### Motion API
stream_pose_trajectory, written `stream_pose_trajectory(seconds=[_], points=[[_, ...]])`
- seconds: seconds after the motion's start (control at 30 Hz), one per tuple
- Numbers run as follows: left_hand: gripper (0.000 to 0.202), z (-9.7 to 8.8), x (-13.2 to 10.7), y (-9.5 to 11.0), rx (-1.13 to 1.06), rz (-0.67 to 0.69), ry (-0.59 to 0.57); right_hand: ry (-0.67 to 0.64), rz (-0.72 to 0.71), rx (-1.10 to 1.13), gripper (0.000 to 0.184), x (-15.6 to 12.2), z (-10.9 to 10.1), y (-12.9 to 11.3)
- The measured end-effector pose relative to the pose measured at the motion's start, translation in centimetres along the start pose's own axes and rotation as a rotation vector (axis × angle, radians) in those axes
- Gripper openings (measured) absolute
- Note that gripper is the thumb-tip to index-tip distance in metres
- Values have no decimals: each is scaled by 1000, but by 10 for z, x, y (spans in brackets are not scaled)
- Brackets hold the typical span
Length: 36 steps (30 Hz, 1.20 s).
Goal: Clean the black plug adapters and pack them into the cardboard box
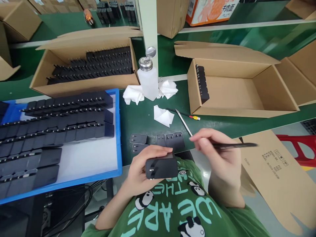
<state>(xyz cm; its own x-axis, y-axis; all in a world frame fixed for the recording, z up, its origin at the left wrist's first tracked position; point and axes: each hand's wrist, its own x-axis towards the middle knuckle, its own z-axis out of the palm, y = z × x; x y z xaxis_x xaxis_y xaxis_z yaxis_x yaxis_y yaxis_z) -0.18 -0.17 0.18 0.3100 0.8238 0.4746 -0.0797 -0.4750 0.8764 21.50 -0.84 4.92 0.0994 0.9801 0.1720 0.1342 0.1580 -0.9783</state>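
My left hand point(138, 174) is wrapped round a black power adapter point(163, 167), held in front of the shirt with metal prongs at its left end. To its right, my right hand point(219, 158) is closed on a slim dark stick-like tool point(237, 145), whose exact kind I cannot make out. A thin silver pointed rod point(183, 121) runs across the table towards my right fingertips; whether they touch it is unclear. Just beyond my left hand, more black adapters point(170, 140) lie on the green table with prongs facing up.
A blue-rimmed tray point(119, 131) of adapters stands at left. Behind it is a filled cardboard box point(93, 82); another box point(229, 89) at right holds one row. A pump bottle point(148, 80), crumpled tissues point(133, 94) and a cable point(195, 117) lie between.
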Motion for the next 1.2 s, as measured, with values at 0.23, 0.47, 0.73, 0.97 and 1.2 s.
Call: stream_pose_trajectory(seconds=[0.23,0.47,0.73,0.97,1.2], points=[[41,2,6,6,54,52,4,-19,-61,272,65,-13,-8,0],[41,2,6,12,95,-2,25,-265,-198,228,34,-17,-13,-11],[44,2,6,10,71,-18,22,-309,-225,183,43,-8,-5,-25],[46,3,6,10,59,-26,12,-281,-215,195,42,-7,-4,-26],[47,2,6,10,52,-25,0,-284,-226,167,37,-5,-5,-25]])
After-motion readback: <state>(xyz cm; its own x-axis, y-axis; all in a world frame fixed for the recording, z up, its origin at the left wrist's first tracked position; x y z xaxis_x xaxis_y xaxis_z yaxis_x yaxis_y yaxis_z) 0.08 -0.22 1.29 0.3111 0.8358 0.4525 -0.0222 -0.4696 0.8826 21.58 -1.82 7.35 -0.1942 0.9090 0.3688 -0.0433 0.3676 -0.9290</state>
